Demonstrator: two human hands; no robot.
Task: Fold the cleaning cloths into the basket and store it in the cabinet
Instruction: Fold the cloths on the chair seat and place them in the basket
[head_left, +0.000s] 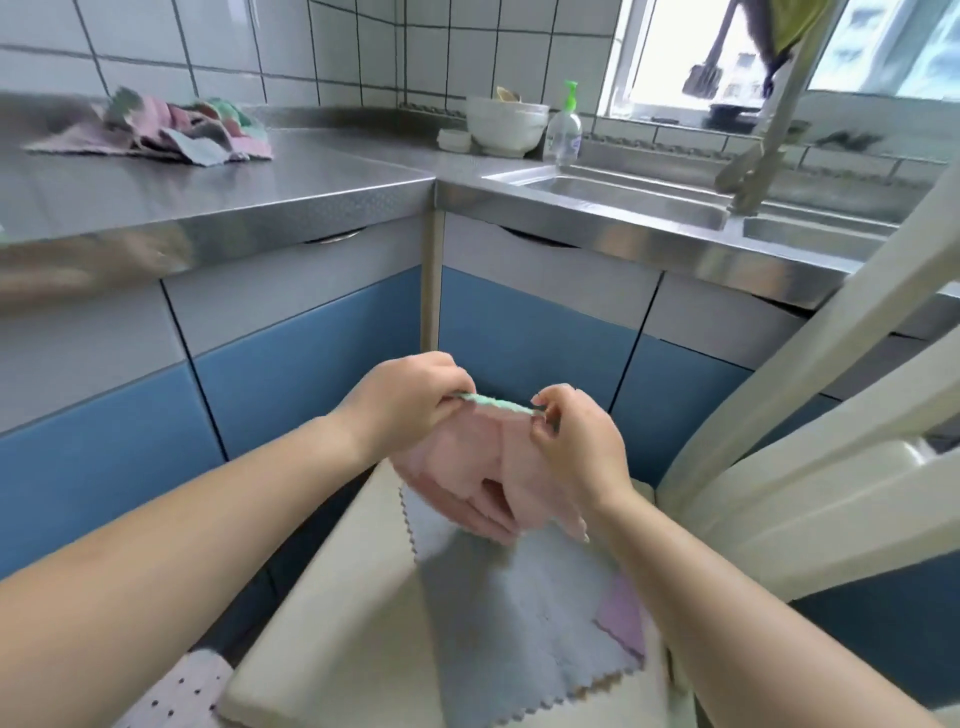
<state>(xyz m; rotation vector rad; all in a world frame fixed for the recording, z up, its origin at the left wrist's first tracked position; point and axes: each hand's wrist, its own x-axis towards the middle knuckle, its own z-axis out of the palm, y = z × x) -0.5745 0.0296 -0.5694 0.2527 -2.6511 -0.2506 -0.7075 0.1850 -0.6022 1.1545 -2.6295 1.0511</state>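
A pink cleaning cloth with a green reverse side hangs between my two hands above a cream chair seat. My left hand pinches its top left corner, and my right hand pinches the top right corner. Under it, a grey-blue cloth lies flat on the seat, with a lilac cloth partly showing beneath its right edge. A heap of several unfolded cloths lies on the steel counter at the far left. No basket is in view.
Blue and grey cabinet doors stand shut under the steel counter. A sink, white bowls and a soap bottle are at the right. The cream chair back rises on my right.
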